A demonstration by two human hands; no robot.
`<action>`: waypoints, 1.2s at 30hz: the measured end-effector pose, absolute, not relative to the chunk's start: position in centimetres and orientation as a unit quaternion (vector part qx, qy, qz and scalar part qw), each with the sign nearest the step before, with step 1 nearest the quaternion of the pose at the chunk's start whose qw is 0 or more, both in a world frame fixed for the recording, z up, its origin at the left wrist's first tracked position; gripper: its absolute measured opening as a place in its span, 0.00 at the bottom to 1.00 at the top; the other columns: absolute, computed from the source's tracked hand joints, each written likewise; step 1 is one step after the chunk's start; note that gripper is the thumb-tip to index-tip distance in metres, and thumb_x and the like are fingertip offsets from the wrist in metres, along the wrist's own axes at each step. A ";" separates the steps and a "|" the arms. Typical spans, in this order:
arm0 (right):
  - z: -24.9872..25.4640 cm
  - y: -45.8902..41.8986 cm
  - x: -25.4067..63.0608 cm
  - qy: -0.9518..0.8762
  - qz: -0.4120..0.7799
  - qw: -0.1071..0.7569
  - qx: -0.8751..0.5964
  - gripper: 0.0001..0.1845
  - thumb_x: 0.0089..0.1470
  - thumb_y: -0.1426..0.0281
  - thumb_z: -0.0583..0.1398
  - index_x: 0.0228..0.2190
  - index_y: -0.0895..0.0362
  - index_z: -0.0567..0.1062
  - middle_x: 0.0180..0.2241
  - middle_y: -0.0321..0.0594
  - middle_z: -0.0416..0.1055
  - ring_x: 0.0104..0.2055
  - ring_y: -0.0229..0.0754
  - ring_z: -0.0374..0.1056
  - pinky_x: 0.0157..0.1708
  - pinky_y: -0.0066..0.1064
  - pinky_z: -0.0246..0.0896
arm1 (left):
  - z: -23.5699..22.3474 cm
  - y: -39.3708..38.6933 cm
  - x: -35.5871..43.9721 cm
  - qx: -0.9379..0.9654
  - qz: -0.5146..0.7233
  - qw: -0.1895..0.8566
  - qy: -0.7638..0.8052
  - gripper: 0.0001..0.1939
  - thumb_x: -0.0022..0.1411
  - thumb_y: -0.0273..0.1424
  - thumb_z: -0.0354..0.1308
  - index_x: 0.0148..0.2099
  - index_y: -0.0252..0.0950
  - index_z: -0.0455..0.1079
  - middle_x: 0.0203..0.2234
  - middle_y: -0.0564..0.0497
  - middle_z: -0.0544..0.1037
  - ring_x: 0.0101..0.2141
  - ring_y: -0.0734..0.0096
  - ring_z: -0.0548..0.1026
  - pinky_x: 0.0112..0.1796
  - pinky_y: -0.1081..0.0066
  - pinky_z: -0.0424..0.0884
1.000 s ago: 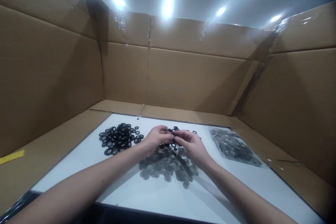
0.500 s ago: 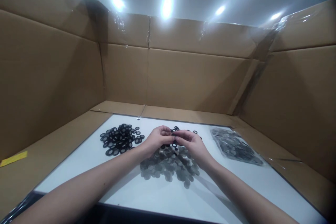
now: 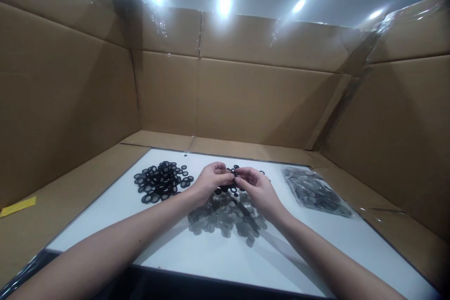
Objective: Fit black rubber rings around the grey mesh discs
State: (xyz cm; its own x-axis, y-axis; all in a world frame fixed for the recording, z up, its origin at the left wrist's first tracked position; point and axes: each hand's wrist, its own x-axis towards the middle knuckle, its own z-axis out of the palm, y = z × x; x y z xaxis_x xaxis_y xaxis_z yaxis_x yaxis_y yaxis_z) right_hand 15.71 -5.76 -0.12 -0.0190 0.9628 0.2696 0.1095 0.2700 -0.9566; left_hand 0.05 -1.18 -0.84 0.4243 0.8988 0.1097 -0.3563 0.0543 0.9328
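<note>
My left hand (image 3: pixel 212 182) and my right hand (image 3: pixel 258 190) meet over the middle of the white board. Their thumbs and fingertips close on a small black ring (image 3: pixel 233 176), partly hidden by the fingers. Behind and under my hands lie loose black rings (image 3: pixel 234 190). Nearer to me spreads a pile of thin grey translucent discs (image 3: pixel 225 222), some in the shadow of my hands. Left of my left hand is a heap of black rings with grey centres (image 3: pixel 158 183).
A clear plastic bag (image 3: pixel 316 192) full of grey discs lies on the right of the white board (image 3: pixel 197 258). Cardboard walls (image 3: pixel 253 103) stand at the back and both sides. A yellow strip (image 3: pixel 17 206) is on the cardboard at far left.
The right fingers have lifted and spread a little from the left fingertips, and more of the dark ring shows. The view has tilted slightly; the piles look the same.
</note>
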 end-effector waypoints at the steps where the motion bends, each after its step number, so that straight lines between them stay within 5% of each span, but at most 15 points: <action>1: -0.1 -5.8 15.7 -0.585 0.402 0.537 -0.456 0.18 0.45 0.62 0.63 0.38 0.58 0.73 0.33 0.42 0.74 0.35 0.42 0.69 0.37 0.33 0.65 | -0.8 -1.2 0.0 0.509 0.459 0.677 0.269 0.20 0.45 0.30 0.68 0.38 0.32 0.63 0.31 0.48 0.73 0.34 0.70 0.75 0.44 0.64 0.70; 19: -0.4 -5.6 15.7 -0.619 0.375 0.516 -0.458 0.16 0.48 0.63 0.60 0.40 0.57 0.75 0.38 0.43 0.74 0.40 0.45 0.70 0.42 0.37 0.65 | -1.4 -0.9 -0.2 0.552 0.428 0.653 0.291 0.17 0.45 0.32 0.67 0.35 0.32 0.66 0.27 0.49 0.74 0.30 0.73 0.74 0.36 0.71 0.70; 25: -0.3 -5.5 16.2 -0.695 0.238 0.491 -0.470 0.13 0.48 0.64 0.61 0.37 0.54 0.76 0.37 0.42 0.74 0.38 0.44 0.69 0.41 0.36 0.64 | -1.1 -0.8 -0.6 0.545 0.421 0.666 0.287 0.14 0.52 0.35 0.62 0.38 0.32 0.67 0.33 0.45 0.75 0.34 0.69 0.75 0.40 0.66 0.71; 36: -0.2 -5.3 16.3 -0.620 0.359 0.509 -0.477 0.18 0.47 0.60 0.62 0.38 0.58 0.76 0.35 0.42 0.74 0.38 0.44 0.69 0.39 0.33 0.62 | -1.2 -0.5 -0.8 0.651 0.435 0.561 0.269 0.12 0.54 0.33 0.58 0.41 0.34 0.67 0.33 0.45 0.75 0.36 0.68 0.74 0.40 0.68 0.70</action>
